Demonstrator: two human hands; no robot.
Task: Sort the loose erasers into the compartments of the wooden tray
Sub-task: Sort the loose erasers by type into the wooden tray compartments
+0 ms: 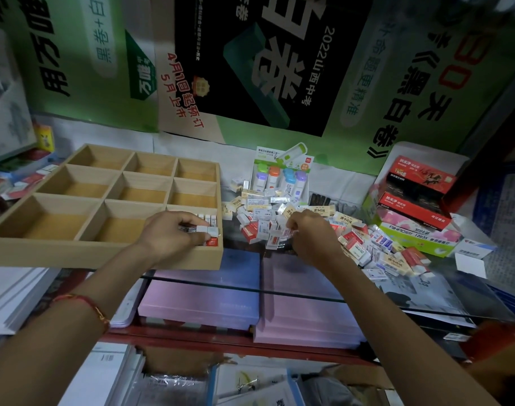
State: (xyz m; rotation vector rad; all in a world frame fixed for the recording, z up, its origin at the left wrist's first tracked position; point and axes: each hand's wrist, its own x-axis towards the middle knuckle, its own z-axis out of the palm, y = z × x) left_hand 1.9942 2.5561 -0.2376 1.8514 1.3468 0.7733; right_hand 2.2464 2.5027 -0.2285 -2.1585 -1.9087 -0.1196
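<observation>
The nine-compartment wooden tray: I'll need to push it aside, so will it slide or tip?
Probably rigid and light: the pale wooden tray has thin walls, and only its near right compartment holds small wrapped erasers. It should slide on the glass counter. Low and wide, it seems unlikely to tip.

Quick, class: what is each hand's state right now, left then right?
Left hand: closed, gripping erasers in the wooden tray's near-right compartment.
Right hand: closed, pinching one eraser at the loose pile.
</observation>
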